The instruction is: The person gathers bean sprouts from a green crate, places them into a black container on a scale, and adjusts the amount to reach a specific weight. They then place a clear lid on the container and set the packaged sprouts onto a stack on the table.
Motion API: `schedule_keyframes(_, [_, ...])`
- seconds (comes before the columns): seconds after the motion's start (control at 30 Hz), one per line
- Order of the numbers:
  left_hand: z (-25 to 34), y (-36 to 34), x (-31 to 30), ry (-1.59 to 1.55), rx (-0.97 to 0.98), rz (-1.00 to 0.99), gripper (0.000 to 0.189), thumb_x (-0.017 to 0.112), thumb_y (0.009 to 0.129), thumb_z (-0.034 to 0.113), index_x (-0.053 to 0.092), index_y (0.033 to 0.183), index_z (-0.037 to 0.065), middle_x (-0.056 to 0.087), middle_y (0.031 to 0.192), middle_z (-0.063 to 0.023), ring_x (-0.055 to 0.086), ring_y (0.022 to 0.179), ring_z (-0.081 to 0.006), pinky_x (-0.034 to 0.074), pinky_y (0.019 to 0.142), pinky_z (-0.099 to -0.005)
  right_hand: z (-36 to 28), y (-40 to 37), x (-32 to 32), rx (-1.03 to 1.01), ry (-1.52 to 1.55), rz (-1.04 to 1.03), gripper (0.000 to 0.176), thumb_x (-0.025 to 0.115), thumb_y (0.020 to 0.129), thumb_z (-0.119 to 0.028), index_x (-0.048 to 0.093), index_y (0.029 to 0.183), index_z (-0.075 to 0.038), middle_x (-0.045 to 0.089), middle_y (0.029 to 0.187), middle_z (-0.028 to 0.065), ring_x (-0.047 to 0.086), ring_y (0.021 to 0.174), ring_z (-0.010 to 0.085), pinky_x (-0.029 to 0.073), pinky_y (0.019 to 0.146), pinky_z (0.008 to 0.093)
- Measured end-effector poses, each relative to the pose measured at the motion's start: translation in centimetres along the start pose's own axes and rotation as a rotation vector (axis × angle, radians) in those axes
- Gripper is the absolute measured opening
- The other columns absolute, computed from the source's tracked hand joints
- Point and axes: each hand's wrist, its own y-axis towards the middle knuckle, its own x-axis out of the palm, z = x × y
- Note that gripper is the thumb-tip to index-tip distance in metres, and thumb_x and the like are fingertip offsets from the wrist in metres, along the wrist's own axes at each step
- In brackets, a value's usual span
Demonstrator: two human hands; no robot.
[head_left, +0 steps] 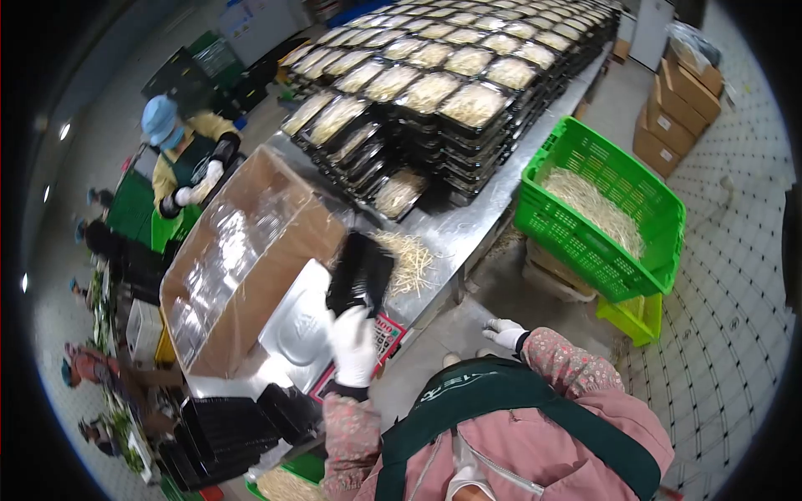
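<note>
My left hand [352, 346], in a white glove, has its fingers closed on the near end of a black plastic tray [361, 271], tilted above the metal table. Loose pale, thin sprout-like strands [405, 263] lie just right of this tray. My right hand [505, 333], also gloved, hangs to the right of the table edge with fingers stretched out and nothing in it. A scale-like metal plate [296, 321] and a red printed card [389, 332] are beside my left hand. Several stacked black trays [225, 430] lie at the lower left.
Tall stacks of filled, covered trays [474, 104] occupy the table's far part. A green crate [660, 200] of strands stands at right. A cardboard box [284, 242] holds clear plastic lids [234, 242]. Beyond it a co-worker [188, 150] stands. Cardboard boxes [677, 117] sit at far right.
</note>
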Motion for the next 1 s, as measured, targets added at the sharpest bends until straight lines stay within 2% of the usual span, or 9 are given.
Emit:
schedule_keyframes(0.07, [0.5, 1.2, 7.1, -0.056, 0.195, -0.213, 0.024, 0.068, 0.078, 0.005, 0.068, 0.101, 0.01, 0.066, 0.098, -0.0073, 0.061, 0.106, -0.0259, 0.028, 0.112, -0.0573, 0.9, -1.2, 0.0, 0.019, 0.034, 0.056, 0.038, 0.056, 0.095, -0.036, 0.061, 0.122, -0.01, 0.065, 0.117, 0.017, 0.06, 0.113, 0.0332, 0.045, 0.098, 0.0404])
schedule_keyframes(0.2, [-1.0, 4.1, 18.4, -0.001, 0.341, -0.216, 0.026, 0.066, 0.077, 0.006, 0.069, 0.102, 0.014, 0.066, 0.096, -0.0048, 0.06, 0.105, -0.026, 0.021, 0.114, -0.0612, 5.4, -6.4, -0.5, 0.183, 0.17, 0.252, 0.039, 0.055, 0.095, -0.037, 0.061, 0.122, -0.01, 0.065, 0.118, 0.0172, 0.059, 0.114, 0.0345, 0.045, 0.099, 0.0411])
schedule_keyframes(0.27, [-3.6, 5.1, 22.3, 0.144, 0.307, -0.307, 0.033, 0.069, 0.076, 0.011, 0.067, 0.109, 0.015, 0.065, 0.105, -0.0044, 0.055, 0.117, -0.0286, 0.017, 0.115, -0.0635, 6.4, -10.1, -1.2, 0.321, 0.257, 0.345, 0.04, 0.055, 0.094, -0.038, 0.061, 0.122, -0.01, 0.065, 0.118, 0.0176, 0.059, 0.114, 0.0349, 0.045, 0.099, 0.0415])
schedule_keyframes(0.33, [-3.1, 6.7, 22.4, 0.309, 0.294, -0.397, 0.053, 0.075, 0.073, 0.018, 0.06, 0.123, 0.014, 0.059, 0.125, -0.0071, 0.04, 0.134, -0.0348, 0.013, 0.114, -0.0659, 10.5, -12.3, 0.4, 0.372, 0.299, 0.484, 0.038, 0.056, 0.094, -0.033, 0.063, 0.12, -0.006, 0.067, 0.115, 0.0188, 0.061, 0.112, 0.0334, 0.046, 0.097, 0.0401])
schedule_keyframes(0.43, [1.3, 8.6, 20.4, 0.274, 0.283, -0.444, 0.08, 0.08, 0.069, 0.023, 0.045, 0.14, 0.012, 0.039, 0.148, -0.013, 0.02, 0.144, -0.0422, 0.012, 0.114, -0.0659, 13.5, -16.5, 1.2, 0.492, 0.418, 0.602, 0.036, 0.057, 0.093, -0.032, 0.065, 0.117, -0.006, 0.068, 0.113, 0.0175, 0.062, 0.111, 0.0335, 0.046, 0.098, 0.0398])
schedule_keyframes(0.57, [4.6, 7.3, 23.7, -0.132, 0.277, -0.257, 0.064, 0.072, 0.078, 0.012, 0.048, 0.138, 0.005, 0.047, 0.142, -0.0167, 0.037, 0.136, -0.0395, 0.028, 0.113, -0.0508, 18.8, -18.6, 0.9, 0.533, 0.454, 0.662, 0.033, 0.06, 0.093, -0.029, 0.065, 0.115, -0.007, 0.068, 0.113, 0.0171, 0.062, 0.11, 0.0328, 0.047, 0.096, 0.0397])
schedule_keyframes(0.73, [13.5, 6.6, 31.2, -0.685, -0.191, -0.422, 0.057, 0.065, 0.09, 0.008, 0.042, 0.142, 0.001, 0.046, 0.143, -0.0166, 0.045, 0.132, -0.0294, 0.033, 0.112, -0.0387, 19.9, -19.8, -10.0, 0.403, 0.488, 0.812, 0.031, 0.061, 0.092, -0.025, 0.066, 0.114, -0.003, 0.069, 0.111, 0.0169, 0.064, 0.106, 0.0296, 0.049, 0.093, 0.0379])
schedule_keyframes(0.87, [20.7, 10.1, 34.0, -0.742, -0.181, -0.479, 0.052, 0.058, 0.093, 0.001, 0.041, 0.142, -0.001, 0.046, 0.144, -0.0155, 0.047, 0.13, -0.0272, 0.039, 0.108, -0.0368, 19.1, -21.2, -20.0, 0.082, 0.87, 1.016, 0.022, 0.064, 0.093, -0.018, 0.067, 0.107, -0.002, 0.067, 0.085, 0.0017, 0.062, 0.076, 0.0076, 0.051, 0.07, 0.0243])
schedule_keyframes(1.0, [23.2, 11.8, 36.6, -0.938, -0.327, -0.526, 0.051, 0.057, 0.095, 0.003, 0.041, 0.143, -0.001, 0.046, 0.144, -0.0166, 0.049, 0.129, -0.0256, 0.04, 0.107, -0.0363, 20.5, -22.6, -28.2, -0.023, 0.975, 1.158, 0.017, 0.061, 0.096, -0.016, 0.067, 0.104, -0.002, 0.066, 0.083, 0.0007, 0.06, 0.072, 0.0069, 0.049, 0.068, 0.0224])
